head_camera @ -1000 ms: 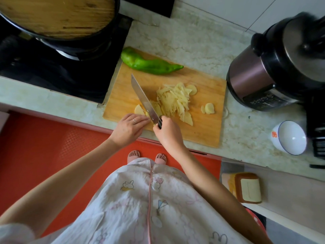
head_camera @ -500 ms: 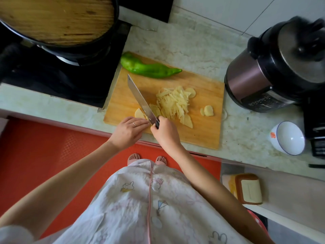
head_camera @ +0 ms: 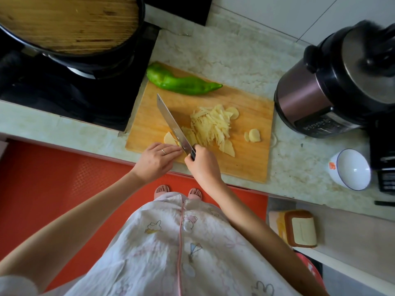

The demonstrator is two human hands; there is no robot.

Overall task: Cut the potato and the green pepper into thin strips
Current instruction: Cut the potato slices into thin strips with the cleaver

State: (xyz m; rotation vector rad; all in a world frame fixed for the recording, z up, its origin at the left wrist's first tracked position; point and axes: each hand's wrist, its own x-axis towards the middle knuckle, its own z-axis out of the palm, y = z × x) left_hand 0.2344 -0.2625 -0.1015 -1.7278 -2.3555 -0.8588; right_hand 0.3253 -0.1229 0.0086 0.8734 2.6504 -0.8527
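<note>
A wooden cutting board (head_camera: 245, 165) lies on the counter. A whole green pepper (head_camera: 181, 83) rests along its far edge. A pile of thin potato strips (head_camera: 210, 123) sits mid-board, with loose potato slices (head_camera: 253, 135) to its right. My right hand (head_camera: 202, 164) grips the handle of a cleaver (head_camera: 173, 123), whose blade runs across the board to the far left. My left hand (head_camera: 158, 157) presses flat potato slices (head_camera: 170, 138) against the blade's left side, fingers curled over them.
A black wok with a wooden lid (head_camera: 68, 22) sits on the stove at far left. An electric pressure cooker (head_camera: 342, 82) stands right of the board, a white bowl (head_camera: 352, 169) in front of it. The counter edge runs just under my hands.
The cleaver keeps chopping at the same spot beside my left fingers; both hands stay near the board's front left. The camera view shifted slightly.
</note>
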